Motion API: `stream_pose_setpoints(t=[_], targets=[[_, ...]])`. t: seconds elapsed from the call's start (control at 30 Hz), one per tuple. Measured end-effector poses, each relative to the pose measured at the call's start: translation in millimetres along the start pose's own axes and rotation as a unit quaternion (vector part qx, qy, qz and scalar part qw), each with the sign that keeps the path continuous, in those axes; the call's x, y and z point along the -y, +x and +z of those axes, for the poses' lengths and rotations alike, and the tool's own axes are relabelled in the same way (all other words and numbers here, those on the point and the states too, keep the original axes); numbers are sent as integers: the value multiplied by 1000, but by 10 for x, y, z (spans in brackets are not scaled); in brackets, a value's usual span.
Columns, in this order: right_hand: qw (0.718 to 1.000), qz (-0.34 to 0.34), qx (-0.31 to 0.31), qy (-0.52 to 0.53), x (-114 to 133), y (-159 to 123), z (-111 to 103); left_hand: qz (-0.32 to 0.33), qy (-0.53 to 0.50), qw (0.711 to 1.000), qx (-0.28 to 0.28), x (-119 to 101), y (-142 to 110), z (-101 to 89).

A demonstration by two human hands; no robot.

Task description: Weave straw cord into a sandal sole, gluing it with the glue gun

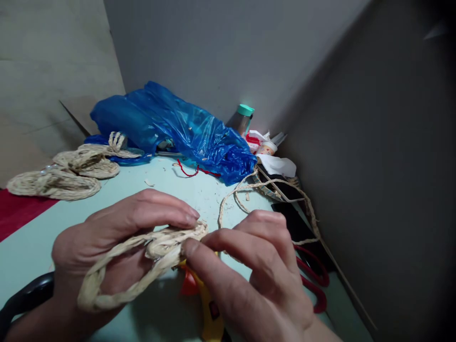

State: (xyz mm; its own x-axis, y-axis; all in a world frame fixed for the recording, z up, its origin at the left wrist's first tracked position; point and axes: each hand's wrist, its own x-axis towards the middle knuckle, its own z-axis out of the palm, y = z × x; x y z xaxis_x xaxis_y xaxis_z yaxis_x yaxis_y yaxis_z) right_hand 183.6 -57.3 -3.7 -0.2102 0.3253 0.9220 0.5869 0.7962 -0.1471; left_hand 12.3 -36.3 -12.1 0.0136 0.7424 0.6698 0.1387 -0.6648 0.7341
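Straw-braid coil, two-handed
Left hand clamps fingers over its twelve-o'clock edge; right hand closes fingertips at three o'clock, likely for tightness.

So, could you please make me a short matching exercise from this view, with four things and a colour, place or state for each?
Things:
1. Braided piece
2. Plastic bag
3. Bottle
4. Cord

Descriptions:
A. Thin and red, on the pale table
B. Between the fingers of the left hand and right hand
C. Topped with a blue-green cap
D. Blue, shiny and crumpled

Right pairs: 1-B, 2-D, 3-C, 4-A
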Motion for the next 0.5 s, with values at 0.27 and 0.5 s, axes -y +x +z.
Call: stream_pose_setpoints(t=[0.27, 0.5], targets=[[997, 12, 56, 60, -78, 6, -59, 9, 28, 1000, 7, 9, -24, -18], [994, 7, 44, 102, -120, -27, -8, 13, 35, 999, 16, 31, -32, -39]])
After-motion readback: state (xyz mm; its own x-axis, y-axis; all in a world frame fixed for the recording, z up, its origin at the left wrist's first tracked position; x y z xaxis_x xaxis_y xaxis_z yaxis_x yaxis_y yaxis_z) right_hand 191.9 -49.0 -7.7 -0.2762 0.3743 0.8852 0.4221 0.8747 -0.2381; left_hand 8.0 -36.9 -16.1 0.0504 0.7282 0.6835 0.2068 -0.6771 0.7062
